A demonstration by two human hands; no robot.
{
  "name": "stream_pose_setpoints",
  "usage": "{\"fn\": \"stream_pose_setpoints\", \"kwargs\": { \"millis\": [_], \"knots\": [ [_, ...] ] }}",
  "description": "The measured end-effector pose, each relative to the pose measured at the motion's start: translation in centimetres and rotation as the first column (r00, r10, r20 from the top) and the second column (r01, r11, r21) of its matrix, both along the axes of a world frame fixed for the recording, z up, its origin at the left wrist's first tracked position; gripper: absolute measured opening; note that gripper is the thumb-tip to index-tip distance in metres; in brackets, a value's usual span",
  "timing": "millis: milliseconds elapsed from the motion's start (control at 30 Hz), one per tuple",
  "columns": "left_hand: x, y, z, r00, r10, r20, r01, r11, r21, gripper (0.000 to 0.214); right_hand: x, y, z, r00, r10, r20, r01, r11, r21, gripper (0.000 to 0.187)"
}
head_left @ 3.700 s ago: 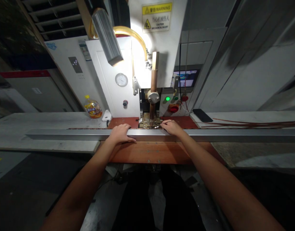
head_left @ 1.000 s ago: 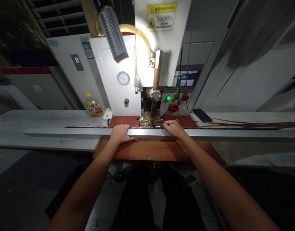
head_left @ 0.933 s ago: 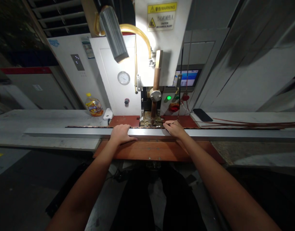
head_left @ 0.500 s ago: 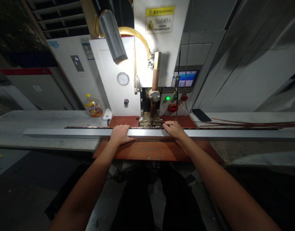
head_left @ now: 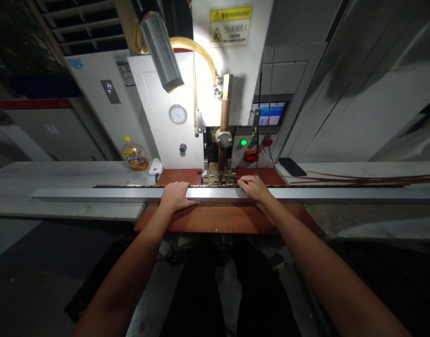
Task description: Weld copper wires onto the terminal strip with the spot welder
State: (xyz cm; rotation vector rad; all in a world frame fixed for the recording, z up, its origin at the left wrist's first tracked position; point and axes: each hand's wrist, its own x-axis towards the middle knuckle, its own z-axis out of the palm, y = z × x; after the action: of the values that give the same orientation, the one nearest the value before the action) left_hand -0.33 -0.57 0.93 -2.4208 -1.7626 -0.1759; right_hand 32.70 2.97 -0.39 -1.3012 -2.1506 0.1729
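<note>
A long grey metal bar (head_left: 95, 194) lies across the bench from left to right, over a red-brown work plate (head_left: 222, 217). My left hand (head_left: 175, 195) rests over the bar with fingers curled round its far edge. My right hand (head_left: 253, 187) sits on the bar to the right, fingertips pressed on a thin dark strip (head_left: 130, 186) that runs along the bar's far side. Between my hands, behind the bar, the machine's copper rod (head_left: 222, 135) comes down onto a brass fixture (head_left: 218, 177).
The white machine body (head_left: 166, 117) has a gauge (head_left: 177, 114), a green lamp (head_left: 243, 142), a red button (head_left: 252, 156) and a screen (head_left: 271, 113). A yellow bottle (head_left: 135, 155) stands at the back left. A black phone (head_left: 290, 166) and thin copper strips (head_left: 376, 179) lie right.
The bar and strip have shifted a little to the left since the oldest frame. Both hands stay on the bar in nearly the same places.
</note>
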Motion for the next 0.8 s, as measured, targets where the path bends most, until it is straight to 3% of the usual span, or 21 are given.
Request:
{"fn": "stream_pose_setpoints", "kwargs": {
  "millis": [233, 800],
  "knots": [
    [0.19, -0.11, -0.16, 0.999, -0.005, -0.037, 0.007, 0.998, 0.065, 0.071, 0.24, 0.15, -0.21, 0.999, 0.034, -0.026, -0.033, 0.997, 0.064, 0.037],
    [0.57, -0.04, -0.61, 1.000, 0.001, -0.023, 0.001, 0.996, 0.085, 0.075, 0.67, -0.17, -0.04, 0.999, 0.011, -0.049, -0.010, 0.999, 0.030, 0.037]
  ]
}}
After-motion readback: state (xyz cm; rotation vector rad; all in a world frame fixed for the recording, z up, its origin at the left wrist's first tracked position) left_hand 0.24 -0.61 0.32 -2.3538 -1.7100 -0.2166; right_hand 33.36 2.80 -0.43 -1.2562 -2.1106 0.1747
